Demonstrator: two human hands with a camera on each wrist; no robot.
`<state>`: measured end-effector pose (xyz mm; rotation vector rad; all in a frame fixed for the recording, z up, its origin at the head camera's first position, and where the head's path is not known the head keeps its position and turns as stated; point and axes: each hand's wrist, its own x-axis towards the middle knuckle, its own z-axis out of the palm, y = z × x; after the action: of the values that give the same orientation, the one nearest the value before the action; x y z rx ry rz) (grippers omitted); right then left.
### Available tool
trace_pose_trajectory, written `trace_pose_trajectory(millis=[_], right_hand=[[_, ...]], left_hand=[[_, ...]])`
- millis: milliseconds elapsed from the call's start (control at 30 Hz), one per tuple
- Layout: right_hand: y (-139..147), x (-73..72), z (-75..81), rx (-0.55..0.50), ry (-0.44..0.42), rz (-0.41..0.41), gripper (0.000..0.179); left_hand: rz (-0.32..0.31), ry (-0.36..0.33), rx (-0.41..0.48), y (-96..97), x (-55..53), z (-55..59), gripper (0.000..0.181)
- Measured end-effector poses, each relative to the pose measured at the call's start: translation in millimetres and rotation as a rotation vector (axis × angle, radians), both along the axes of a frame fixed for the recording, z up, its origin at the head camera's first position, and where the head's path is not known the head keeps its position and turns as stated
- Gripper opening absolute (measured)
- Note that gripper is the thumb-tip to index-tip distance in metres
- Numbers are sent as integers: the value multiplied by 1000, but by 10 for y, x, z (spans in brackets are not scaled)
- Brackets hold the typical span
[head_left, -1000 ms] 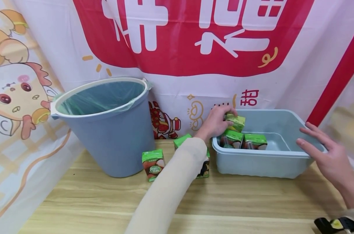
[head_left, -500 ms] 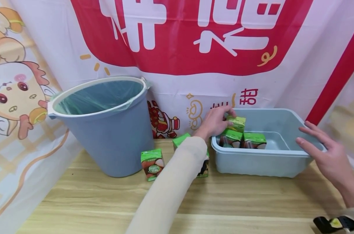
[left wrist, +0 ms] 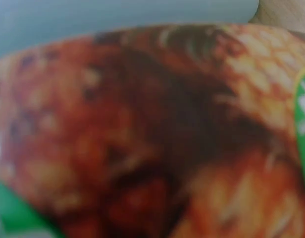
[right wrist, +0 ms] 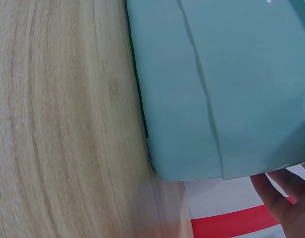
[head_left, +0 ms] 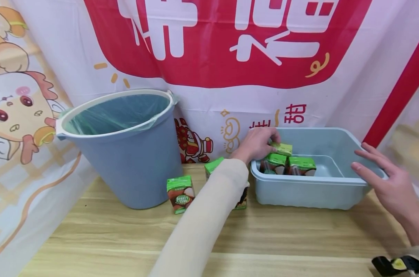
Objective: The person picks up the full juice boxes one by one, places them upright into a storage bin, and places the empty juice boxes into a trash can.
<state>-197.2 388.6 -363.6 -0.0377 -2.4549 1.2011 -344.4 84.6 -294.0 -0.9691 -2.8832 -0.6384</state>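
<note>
In the head view my left hand (head_left: 258, 143) reaches over the left end of the light blue plastic bin (head_left: 310, 194). Its thumb and fingers pinch a small carton with a yellow-green top (head_left: 283, 149). Just in front of that carton, two green-topped cartons (head_left: 274, 164) sit side by side inside the bin. At the opposite end, my right hand (head_left: 391, 181) rests on the bin's rim with fairly straight fingers. The right wrist view shows those fingers (right wrist: 271, 196) against the bin's end. A blurred, brown-red printed carton face (left wrist: 142, 134) fills most of the left wrist view.
A blue-grey trash can (head_left: 140, 169) with a clear liner stands at the left. Between can and bin are several more cartons, one of them a brown-and-green carton (head_left: 181, 195), others partly behind the left sleeve (head_left: 209, 215). A printed cloth (head_left: 209, 102) hangs behind the wooden table (head_left: 282, 238).
My left hand has sunk slightly, and the pinched carton sits lower in the bin behind the other two. The right hand keeps its place on the rim.
</note>
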Motion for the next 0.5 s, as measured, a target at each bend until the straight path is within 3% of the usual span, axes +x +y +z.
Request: trace_pose_trajectory(millis=[133,200,500], right_hand=[[3,5,14,-8,-3,5,62],[6,4,19,-11,-5,7,61],[-13,4,16,-11,-28,6,63]], left_hand=[[-15,-3,-46,16,-2,23,23],[-10,-21,-16,13,1,26,24],[20,-148,323,-86,40,-42,24]])
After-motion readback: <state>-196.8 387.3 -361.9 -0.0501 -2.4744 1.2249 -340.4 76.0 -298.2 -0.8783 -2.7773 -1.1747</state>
